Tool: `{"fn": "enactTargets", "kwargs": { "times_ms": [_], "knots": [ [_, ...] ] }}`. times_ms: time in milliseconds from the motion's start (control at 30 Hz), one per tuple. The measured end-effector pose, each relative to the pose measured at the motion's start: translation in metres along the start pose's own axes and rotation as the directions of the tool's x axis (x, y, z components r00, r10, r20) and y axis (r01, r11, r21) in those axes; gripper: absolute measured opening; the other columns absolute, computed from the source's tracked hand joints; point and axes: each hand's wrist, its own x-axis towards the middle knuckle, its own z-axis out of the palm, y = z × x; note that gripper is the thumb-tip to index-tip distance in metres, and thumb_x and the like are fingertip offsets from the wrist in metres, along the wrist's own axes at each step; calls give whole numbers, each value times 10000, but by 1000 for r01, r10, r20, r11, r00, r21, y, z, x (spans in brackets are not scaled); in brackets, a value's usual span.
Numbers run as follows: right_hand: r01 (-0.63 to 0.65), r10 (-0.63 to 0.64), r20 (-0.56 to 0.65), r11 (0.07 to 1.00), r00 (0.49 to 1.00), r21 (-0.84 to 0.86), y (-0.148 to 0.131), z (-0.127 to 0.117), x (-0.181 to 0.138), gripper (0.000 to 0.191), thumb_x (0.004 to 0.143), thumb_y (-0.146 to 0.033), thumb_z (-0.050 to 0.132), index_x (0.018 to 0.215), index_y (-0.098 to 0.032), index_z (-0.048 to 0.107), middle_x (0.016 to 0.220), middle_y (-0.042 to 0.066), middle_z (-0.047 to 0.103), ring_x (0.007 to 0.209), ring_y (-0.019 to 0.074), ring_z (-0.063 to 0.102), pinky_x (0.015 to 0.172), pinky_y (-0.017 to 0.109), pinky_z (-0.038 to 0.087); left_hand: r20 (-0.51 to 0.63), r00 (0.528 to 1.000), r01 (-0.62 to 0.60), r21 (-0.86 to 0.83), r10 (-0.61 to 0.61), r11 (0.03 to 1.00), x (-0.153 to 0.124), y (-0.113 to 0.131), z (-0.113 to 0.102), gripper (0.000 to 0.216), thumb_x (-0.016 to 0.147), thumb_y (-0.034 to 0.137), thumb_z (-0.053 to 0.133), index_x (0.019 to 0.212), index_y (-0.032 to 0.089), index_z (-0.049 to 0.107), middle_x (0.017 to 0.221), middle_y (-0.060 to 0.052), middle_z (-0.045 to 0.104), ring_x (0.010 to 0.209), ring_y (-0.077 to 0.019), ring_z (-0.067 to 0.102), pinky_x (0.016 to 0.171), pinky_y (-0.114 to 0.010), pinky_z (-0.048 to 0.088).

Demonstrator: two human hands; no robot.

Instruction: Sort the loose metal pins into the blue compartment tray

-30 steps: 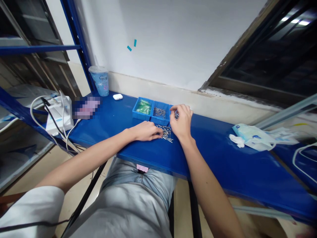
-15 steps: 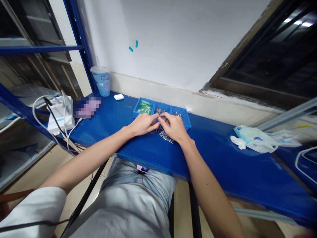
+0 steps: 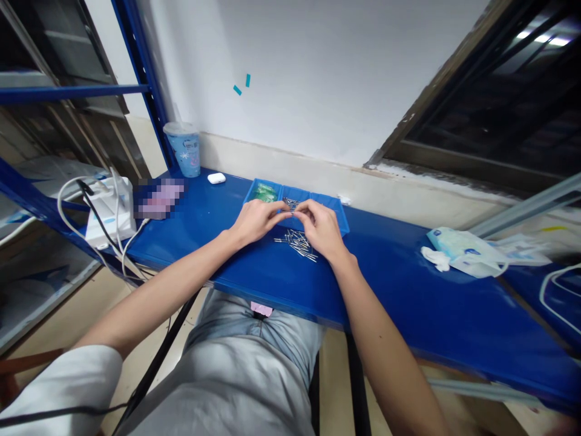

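My left hand (image 3: 258, 221) and my right hand (image 3: 324, 232) meet fingertip to fingertip over the front of a row of joined blue bins. Both are closed in a pinch; whatever is between the fingertips is too small to make out. Below them, a loose heap of thin silvery metal pins (image 3: 300, 247) lies on the blue tabletop (image 3: 254, 266). Green packets (image 3: 264, 193) fill the left bin (image 3: 247, 192), and more metal pieces (image 3: 287, 203) show in the middle one. The right bin (image 3: 341, 215) is partly hidden by my right hand.
A lidded blue cup (image 3: 184, 150) and a small white case (image 3: 216, 178) stand at the back left. Nearby are a white power strip (image 3: 109, 212) with cables and a blurred pink item (image 3: 162, 198). A tissue pack (image 3: 467, 251) lies to the right. A wall rises behind the table.
My hands have lifted slightly away from the metal pins toward the bins, uncovering more of the heap. My fingertips now pinch close together. The view has shifted a little.
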Motion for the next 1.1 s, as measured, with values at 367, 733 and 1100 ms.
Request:
{"fn": "enactTargets", "kwargs": {
  "times_ms": [367,733,1100],
  "knots": [
    [90,-90,17,995,996,-37,3,2,-2,133,1036,-276,537,984,-233,651,980,60,705,851,212,637,807,357,486,61,994,-83,-64,87,994,1,8,-6,317,1093,366,493,1101,186,754,858,-35,740,712,-154,622,683,-269,390],
    [64,-62,36,996,997,-65,5,3,-2,228,1068,-311,479,921,-235,636,934,54,684,867,218,637,810,357,471,22,995,-96,-100,99,990,2,6,-4,289,1085,342,496,1065,185,738,946,-53,763,769,-162,636,740,-280,434],
    [105,-108,-105,994,989,-38,6,-3,0,184,1031,-257,570,921,-229,714,990,67,704,918,222,675,835,384,541,-17,999,-33,-131,31,991,4,4,-6,304,1070,369,513,994,176,736,822,-24,705,707,-145,580,709,-277,418]
  ]
}}
